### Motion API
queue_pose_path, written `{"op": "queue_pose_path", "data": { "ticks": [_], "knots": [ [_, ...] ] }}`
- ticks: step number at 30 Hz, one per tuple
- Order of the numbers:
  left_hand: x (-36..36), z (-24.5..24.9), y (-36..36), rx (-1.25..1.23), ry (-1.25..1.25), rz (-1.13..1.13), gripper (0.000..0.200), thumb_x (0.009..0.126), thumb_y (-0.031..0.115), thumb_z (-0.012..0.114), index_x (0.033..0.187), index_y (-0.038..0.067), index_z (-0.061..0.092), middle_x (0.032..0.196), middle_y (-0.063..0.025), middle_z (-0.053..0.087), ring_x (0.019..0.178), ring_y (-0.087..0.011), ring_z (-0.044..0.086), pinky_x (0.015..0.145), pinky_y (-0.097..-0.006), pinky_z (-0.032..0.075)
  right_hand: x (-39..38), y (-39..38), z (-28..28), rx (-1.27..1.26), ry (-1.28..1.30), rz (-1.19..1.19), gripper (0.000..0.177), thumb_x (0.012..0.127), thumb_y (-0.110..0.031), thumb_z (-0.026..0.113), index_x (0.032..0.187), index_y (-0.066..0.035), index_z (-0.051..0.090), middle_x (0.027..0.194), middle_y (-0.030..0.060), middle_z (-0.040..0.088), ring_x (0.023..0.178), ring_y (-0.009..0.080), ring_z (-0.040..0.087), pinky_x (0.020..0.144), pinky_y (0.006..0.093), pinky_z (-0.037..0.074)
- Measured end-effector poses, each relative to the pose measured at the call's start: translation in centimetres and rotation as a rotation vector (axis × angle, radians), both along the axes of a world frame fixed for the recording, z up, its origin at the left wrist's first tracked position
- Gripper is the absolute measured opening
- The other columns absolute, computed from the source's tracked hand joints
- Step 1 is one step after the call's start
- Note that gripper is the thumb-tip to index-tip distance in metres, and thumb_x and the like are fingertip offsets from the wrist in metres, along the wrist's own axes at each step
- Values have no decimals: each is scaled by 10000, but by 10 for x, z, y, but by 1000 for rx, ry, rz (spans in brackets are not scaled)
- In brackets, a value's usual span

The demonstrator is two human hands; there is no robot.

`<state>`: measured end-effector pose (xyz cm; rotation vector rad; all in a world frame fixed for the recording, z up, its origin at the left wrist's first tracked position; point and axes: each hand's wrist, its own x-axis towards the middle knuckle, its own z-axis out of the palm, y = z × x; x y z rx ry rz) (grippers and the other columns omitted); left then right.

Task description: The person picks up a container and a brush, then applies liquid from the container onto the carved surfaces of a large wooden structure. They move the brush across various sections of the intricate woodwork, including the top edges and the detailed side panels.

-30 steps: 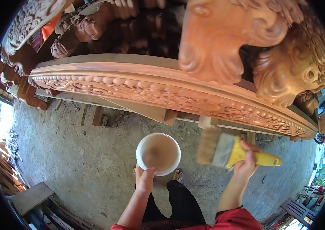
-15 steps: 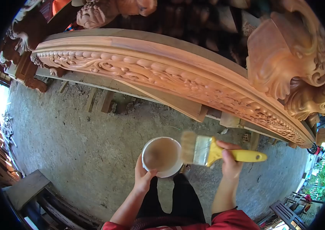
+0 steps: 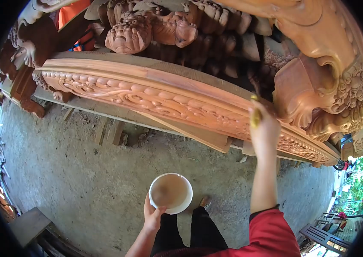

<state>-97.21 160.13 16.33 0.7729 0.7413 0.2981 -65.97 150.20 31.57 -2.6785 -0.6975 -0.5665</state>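
Observation:
My left hand [image 3: 152, 215] grips a white tub [image 3: 189, 198] by its rim and side, thumb over the edge; a thin brownish liquid [image 3: 175, 188] sits inside. In my right hand [image 3: 265, 129] is a paintbrush [image 3: 256, 116], of which only parts of the yellow handle show; its bristles are hidden. That hand is stretched forward over the right half of a long carved wooden rail [image 3: 164, 99], which has beaded and scrolled relief. Whether the bristles touch the wood cannot be seen.
Carved wooden pieces [image 3: 309, 85] rise at the right, and more carvings [image 3: 149, 34] lie behind the rail. Loose boards [image 3: 207, 139] and blocks support it from below. A dark bench [image 3: 34, 225] stands at lower left on the concrete floor [image 3: 87, 175].
My right hand has moved forward with the paintbrush, from beside the tub up to the rail. The tub in my left hand sits slightly lower and further left in view.

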Motion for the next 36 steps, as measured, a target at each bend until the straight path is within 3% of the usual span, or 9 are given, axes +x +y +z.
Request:
{"op": "queue_pose_path", "data": {
  "ticks": [6,8,11,15,18,22,26,33,36],
  "knots": [
    [-9,1,18,-55,-73,-44,694,618,110,612,1224,-31,304,1142,-128,458,1090,-219,436,920,-340,341,1,100,7,172,124,273,193,798,-213,592,970,-128,606,719,65,622,606,123,565,548,232,442],
    [-9,6,23,-57,-63,-46,698,613,104,613,1227,-25,305,1144,-123,458,1086,-218,440,915,-336,346,17,123,8,670,481,713,220,826,-204,561,984,-54,589,803,43,621,676,113,569,604,243,462],
    [-9,15,27,-28,-66,-48,683,615,87,603,1224,-12,310,1134,-110,464,1074,-211,448,906,-322,353,30,122,10,1247,767,584,245,835,-166,554,1009,7,569,868,60,592,713,95,539,621,227,460],
    [-13,32,31,-113,-29,-24,648,621,56,573,1215,6,321,1116,-95,471,1047,-189,459,847,-292,386,51,45,-10,1292,553,21,301,791,-175,607,917,88,533,830,130,583,685,168,604,516,259,533],
    [-8,51,38,-53,-76,-65,624,634,58,553,1211,6,323,1105,-95,478,1014,-187,484,803,-272,414,59,-31,-5,1155,299,-32,240,806,-120,564,915,94,559,811,141,596,682,176,609,526,262,524],
    [-6,68,41,-6,-4,-111,589,654,59,525,1205,1,324,1092,-100,488,978,-196,515,768,-272,449,17,-45,40,228,-155,-75,192,807,-177,565,933,-39,611,896,123,627,760,231,624,625,319,498],
    [11,108,33,-28,-72,-57,566,670,36,479,1216,21,327,1142,-119,470,1043,-239,487,816,-380,440,9,-25,41,17,-208,60,220,747,-88,561,961,-94,610,1097,128,551,957,245,569,776,318,488],
    [20,141,18,31,-146,205,535,696,102,500,1203,40,340,1132,-122,473,962,-272,544,674,-416,524,34,40,25,-218,-55,54,209,697,-105,543,895,-105,610,971,107,593,849,272,580,686,358,484],
    [23,144,29,16,-166,227,530,697,128,513,1196,47,351,1117,-119,485,926,-264,562,628,-370,540,24,84,59,-228,386,116,178,757,-147,532,908,-110,620,895,108,616,766,268,603,667,362,485]
  ]
}}
